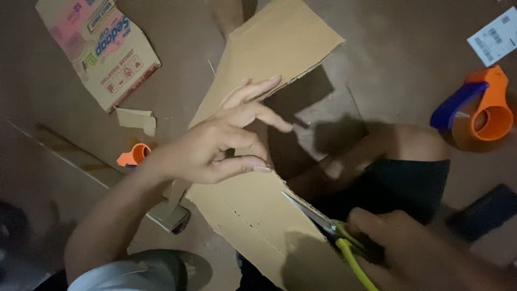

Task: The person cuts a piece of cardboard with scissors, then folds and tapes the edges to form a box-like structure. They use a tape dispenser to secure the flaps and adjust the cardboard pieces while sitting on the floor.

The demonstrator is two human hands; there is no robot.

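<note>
A long brown cardboard sheet [258, 70] runs from the top centre down to the bottom centre. My left hand [215, 143] pinches its right edge near the middle, thumb and fingers closed on the board. My right hand [414, 253], at the lower right, grips yellow-handled scissors [328, 226]. Their blades point up-left and cut into the cardboard's right edge just below my left hand.
A printed cardboard piece [102, 46] lies top left with a small scrap [137, 119] below it. An orange and blue tape dispenser [479, 108] sits at right, a smaller orange one [134, 155] at left. A white label [495, 35], a dark flat object [484, 210] and my knee [398, 156] are nearby.
</note>
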